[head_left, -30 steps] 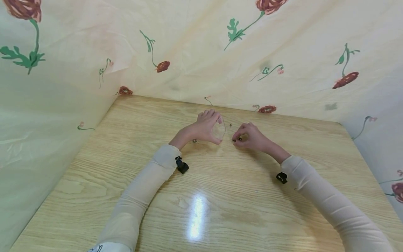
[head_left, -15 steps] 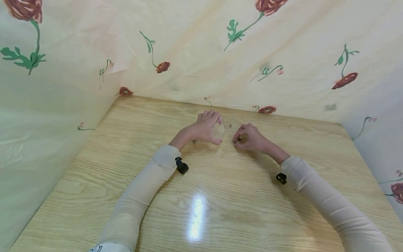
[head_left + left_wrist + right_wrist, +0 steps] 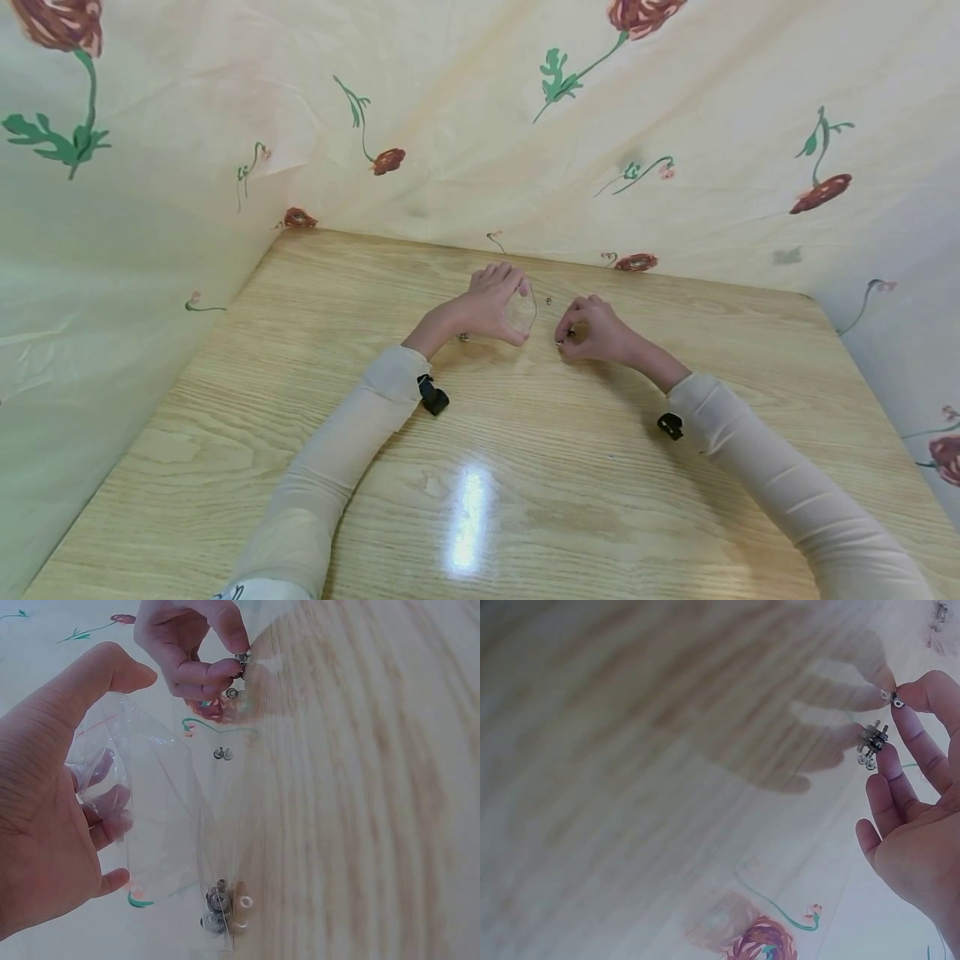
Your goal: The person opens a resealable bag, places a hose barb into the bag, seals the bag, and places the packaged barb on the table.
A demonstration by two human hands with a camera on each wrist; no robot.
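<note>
My left hand (image 3: 487, 304) holds a clear plastic bag (image 3: 161, 802), the thumb at one edge and the fingers showing through the film. Its mouth faces my right hand (image 3: 596, 331). Thumb and index finger of the right hand pinch a small metal piece (image 3: 897, 700) with a ring-like end, low over the table. Just beside those fingers lie several similar metal parts (image 3: 871, 742). Another small metal part (image 3: 548, 301) lies between the hands. More metal parts (image 3: 216, 911) show at the bag's far end; whether they are inside or behind it I cannot tell.
The wood-grain table (image 3: 525, 483) has a glossy surface with a bright reflection near the front. Flower-printed sheeting (image 3: 465, 125) hangs along its back and both sides. A black strap (image 3: 433, 394) hangs from the left wrist, and another black strap (image 3: 671, 425) from the right.
My right hand has shifted slightly toward the front of the table with the pinched metal piece. My left hand and the bag have stayed in place.
</note>
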